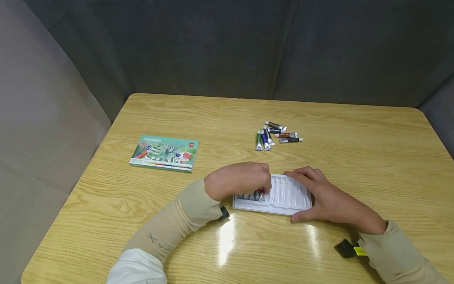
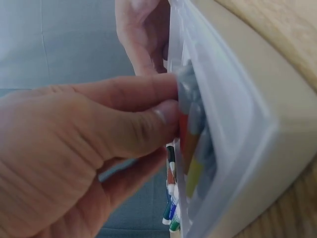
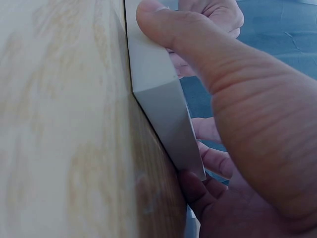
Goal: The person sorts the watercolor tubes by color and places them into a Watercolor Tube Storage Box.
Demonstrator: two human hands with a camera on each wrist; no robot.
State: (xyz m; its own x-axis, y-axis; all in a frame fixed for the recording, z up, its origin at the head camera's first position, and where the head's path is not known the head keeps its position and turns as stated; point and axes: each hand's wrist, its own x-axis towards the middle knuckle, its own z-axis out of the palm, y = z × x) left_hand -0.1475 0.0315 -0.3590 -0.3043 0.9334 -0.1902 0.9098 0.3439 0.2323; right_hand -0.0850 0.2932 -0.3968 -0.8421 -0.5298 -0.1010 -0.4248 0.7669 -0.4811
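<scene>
Seating red paint tube in tray, prob.: L hand pinches tube, R hand grips tray. Next needs light press, poss.

Left forearm, sleeved, enters from the lower left and angles forward and inward. Left hand lies knuckles up, fingers bent; in the left wrist view its thumb and index finger are close together in a pinch. Right forearm, also sleeved, enters from the lower right, wrist bare. Right hand is in a wide grasp, thumb nearest the body, fingers curved on the far side. The hands are near each other, not touching.
</scene>
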